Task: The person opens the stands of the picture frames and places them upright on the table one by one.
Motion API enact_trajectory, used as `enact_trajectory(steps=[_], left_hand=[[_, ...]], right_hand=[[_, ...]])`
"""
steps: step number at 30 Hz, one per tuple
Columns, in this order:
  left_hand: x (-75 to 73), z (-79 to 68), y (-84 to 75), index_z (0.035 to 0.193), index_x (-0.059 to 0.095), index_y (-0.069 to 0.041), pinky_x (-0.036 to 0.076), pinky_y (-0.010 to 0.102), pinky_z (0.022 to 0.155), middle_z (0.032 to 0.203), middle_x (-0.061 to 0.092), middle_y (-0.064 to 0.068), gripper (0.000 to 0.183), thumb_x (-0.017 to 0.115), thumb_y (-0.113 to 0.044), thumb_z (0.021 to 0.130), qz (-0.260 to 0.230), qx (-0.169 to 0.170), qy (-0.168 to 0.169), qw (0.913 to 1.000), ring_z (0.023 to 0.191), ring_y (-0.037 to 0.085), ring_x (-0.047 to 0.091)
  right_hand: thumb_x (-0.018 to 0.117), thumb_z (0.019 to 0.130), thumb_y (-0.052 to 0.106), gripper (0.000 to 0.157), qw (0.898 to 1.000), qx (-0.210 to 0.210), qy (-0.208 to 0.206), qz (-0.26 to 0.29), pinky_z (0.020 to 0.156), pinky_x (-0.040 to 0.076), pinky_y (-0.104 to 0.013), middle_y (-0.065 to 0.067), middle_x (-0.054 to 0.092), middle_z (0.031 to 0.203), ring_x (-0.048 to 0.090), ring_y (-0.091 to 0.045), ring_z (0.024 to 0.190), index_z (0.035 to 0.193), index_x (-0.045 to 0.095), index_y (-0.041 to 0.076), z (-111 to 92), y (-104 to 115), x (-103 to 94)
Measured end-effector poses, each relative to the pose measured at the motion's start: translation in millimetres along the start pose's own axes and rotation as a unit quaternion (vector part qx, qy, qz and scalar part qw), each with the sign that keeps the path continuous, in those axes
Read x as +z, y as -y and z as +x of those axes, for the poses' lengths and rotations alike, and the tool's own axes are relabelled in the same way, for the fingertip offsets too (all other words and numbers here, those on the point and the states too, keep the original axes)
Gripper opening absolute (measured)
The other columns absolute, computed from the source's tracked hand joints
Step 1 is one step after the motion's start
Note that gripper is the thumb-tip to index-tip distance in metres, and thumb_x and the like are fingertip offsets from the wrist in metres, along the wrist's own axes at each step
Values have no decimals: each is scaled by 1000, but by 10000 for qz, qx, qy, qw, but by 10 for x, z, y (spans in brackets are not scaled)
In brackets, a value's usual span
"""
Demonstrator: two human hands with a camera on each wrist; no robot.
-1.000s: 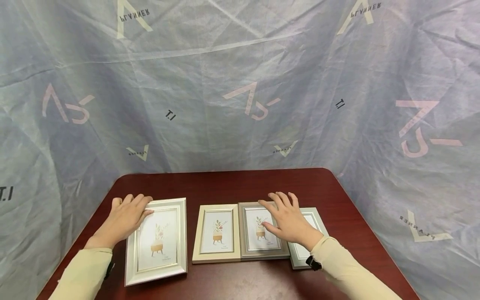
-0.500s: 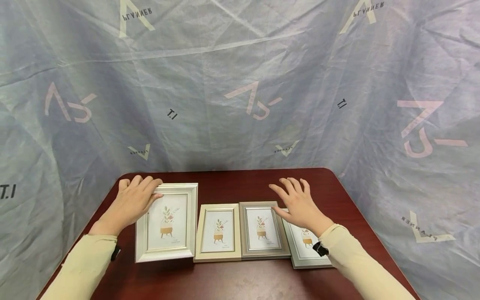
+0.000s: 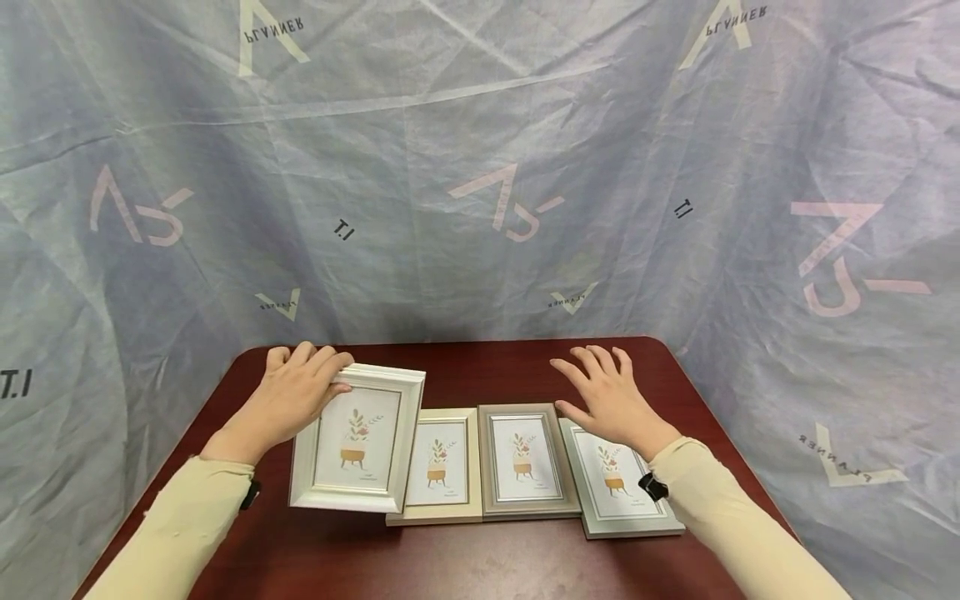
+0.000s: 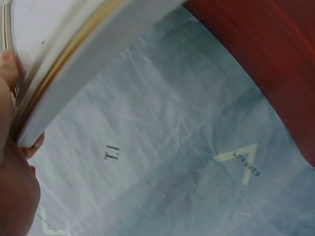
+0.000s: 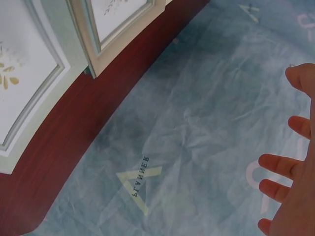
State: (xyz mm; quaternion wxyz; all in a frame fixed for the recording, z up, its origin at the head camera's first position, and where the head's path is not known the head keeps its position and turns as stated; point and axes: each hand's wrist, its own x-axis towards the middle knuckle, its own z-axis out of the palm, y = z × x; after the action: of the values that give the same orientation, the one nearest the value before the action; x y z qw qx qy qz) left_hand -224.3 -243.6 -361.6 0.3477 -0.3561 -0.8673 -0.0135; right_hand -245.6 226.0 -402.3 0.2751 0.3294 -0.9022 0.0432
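Note:
My left hand [image 3: 296, 396] grips the top left corner of a white picture frame [image 3: 302, 483], thumb on its front and fingers behind. This frame is raised off the table and overlaps the left part of a cream picture frame [image 3: 474, 467]. In the left wrist view the white frame's edge [image 4: 93, 54] sits between thumb and fingers. My right hand [image 3: 611, 400] hovers with spread fingers above a pale grey-green picture frame [image 3: 600, 523], holding nothing. Between the cream and grey-green ones lies a taupe picture frame [image 3: 525, 507].
Under the frames is a dark red wooden table [image 3: 465, 567] with rounded far corners. A grey fabric curtain [image 3: 420, 275] printed with letters hangs behind it and along both sides. The cream and taupe frames lie side by side, touching.
My left hand has lifted the white frame off the table and moved it right, partly over the cream frame. My right hand has drawn away from the taupe frame, to the right and farther back.

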Motion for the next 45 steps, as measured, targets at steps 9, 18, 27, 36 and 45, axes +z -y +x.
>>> enact_trajectory(steps=[9, 18, 27, 36, 45], left_hand=[[18, 163, -165, 109, 52, -9, 25, 49, 73, 92, 47, 0, 50, 22, -49, 105, 19, 778, -339, 9964, 80, 23, 39], [99, 284, -281, 109, 52, -12, 26, 47, 75, 95, 48, -1, 46, 23, -48, 105, 13, 1291, -177, 9915, 86, 22, 45], [104, 398, -382, 111, 55, -17, 27, 46, 81, 101, 51, -5, 31, 56, -38, 89, 459, 1807, 109, 9824, 93, 19, 46], [81, 493, -450, 111, 59, -19, 28, 49, 88, 99, 52, -8, 39, 75, -36, 79, 574, 2144, 237, 9748, 92, 16, 47], [103, 568, -485, 106, 64, -25, 30, 52, 89, 98, 55, -9, 50, 88, -10, 65, -55, 2278, 26, 9737, 90, 14, 50]], right_hand=[[69, 86, 37, 58, 9995, -282, 60, 91, 99, 21, -66, -20, 50, 131, 41, -41, 123, 137, 54, 14, 20, -89, -38], [70, 88, 34, 55, 9962, -825, 100, 255, 101, 21, -64, -18, 50, 133, 41, -38, 124, 138, 54, 16, 90, -142, -31], [71, 87, 31, 54, 9934, -1127, 96, 214, 99, 23, -63, -15, 51, 131, 42, -37, 125, 136, 56, 15, 137, -171, -3], [71, 87, 30, 53, 9926, -1192, 55, 223, 98, 25, -62, -16, 53, 130, 45, -39, 123, 135, 56, 15, 172, -144, -1], [70, 87, 30, 52, 9920, -1230, 30, 269, 98, 25, -61, -13, 52, 130, 43, -35, 123, 135, 56, 15, 215, -148, -1]])
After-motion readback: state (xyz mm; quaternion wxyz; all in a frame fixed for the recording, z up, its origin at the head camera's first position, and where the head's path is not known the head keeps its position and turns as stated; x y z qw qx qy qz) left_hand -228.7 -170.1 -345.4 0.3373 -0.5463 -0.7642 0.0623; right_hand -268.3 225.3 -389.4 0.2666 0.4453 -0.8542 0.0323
